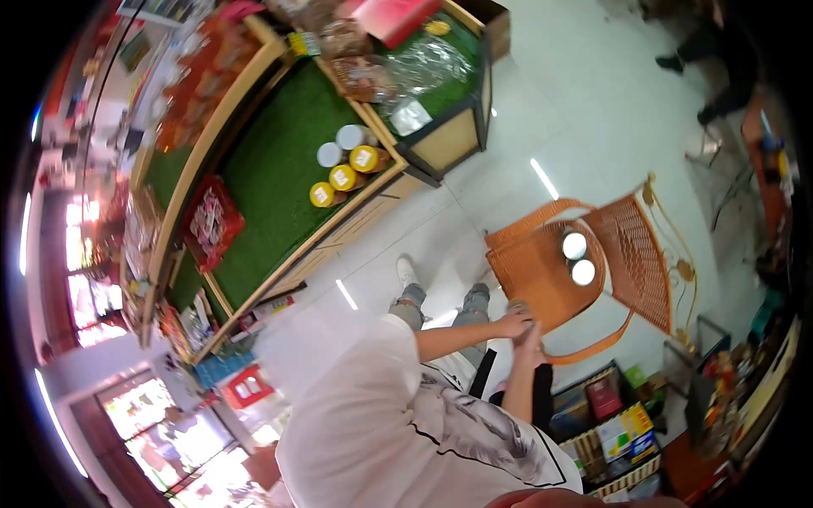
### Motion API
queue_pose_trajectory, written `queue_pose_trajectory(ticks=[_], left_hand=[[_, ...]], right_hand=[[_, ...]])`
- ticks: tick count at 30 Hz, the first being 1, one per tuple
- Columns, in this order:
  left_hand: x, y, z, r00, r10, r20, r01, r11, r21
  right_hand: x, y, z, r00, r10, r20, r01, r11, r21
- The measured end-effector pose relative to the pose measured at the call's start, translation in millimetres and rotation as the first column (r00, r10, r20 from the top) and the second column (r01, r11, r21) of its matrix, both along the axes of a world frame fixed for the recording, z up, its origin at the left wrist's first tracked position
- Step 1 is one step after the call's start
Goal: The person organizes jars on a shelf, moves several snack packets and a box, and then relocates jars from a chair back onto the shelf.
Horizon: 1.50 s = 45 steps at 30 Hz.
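Note:
Both of my hands meet in front of my white shirt, beside the seat of an orange wicker chair (542,284). My left hand (510,323) is closed, its fingers bent against my right hand (530,337), which is closed too. Whether something small sits between them cannot be made out. On the chair seat, a short way beyond my hands, stand two jars with pale, shiny lids: one jar (574,245) and, right beside it, another jar (583,272).
A display counter covered in green turf (279,135) carries several lidded jars (342,177) and a red basket (213,222) of small packets. Crates of boxed goods (622,436) stand at lower right. A person in dark clothes (732,63) is at far upper right.

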<state>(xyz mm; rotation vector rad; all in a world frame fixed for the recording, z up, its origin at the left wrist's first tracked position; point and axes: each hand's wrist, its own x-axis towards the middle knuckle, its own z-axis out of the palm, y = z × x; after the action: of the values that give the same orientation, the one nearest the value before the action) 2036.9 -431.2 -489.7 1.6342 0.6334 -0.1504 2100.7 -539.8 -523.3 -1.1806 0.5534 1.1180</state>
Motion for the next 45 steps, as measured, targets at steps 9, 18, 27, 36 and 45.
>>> queue_pose_trajectory(ticks=[9,18,27,36,45], left_hand=[[-259.0,179.6,176.5,0.725,0.673,0.146,-0.681,0.732,0.013],[-408.2,320.9,272.5,0.186,0.877,0.443,-0.952,0.272,-0.139],[-442.6,464.6,215.2,0.137,0.978,0.155,-0.879,0.192,-0.436],[-423.3,530.5,130.3,0.228,0.972,-0.063,-0.844,0.165,-0.511],[-412.4,551.2,84.9,0.365,0.926,-0.095,-0.824,0.274,-0.496]], right_hand=[[-210.2,246.6,226.2,0.694,0.582,0.423,-0.573,0.803,-0.166],[-369.3,436.6,312.4,-0.014,0.344,0.939,-0.783,0.58,-0.224],[-409.2,567.4,255.4,-0.138,0.505,0.852,-0.671,0.585,-0.456],[-387.6,613.9,213.4,-0.086,0.73,0.678,-0.626,0.49,-0.607],[-373.3,583.4,223.4,-0.028,0.54,0.841,-0.652,0.629,-0.425]])
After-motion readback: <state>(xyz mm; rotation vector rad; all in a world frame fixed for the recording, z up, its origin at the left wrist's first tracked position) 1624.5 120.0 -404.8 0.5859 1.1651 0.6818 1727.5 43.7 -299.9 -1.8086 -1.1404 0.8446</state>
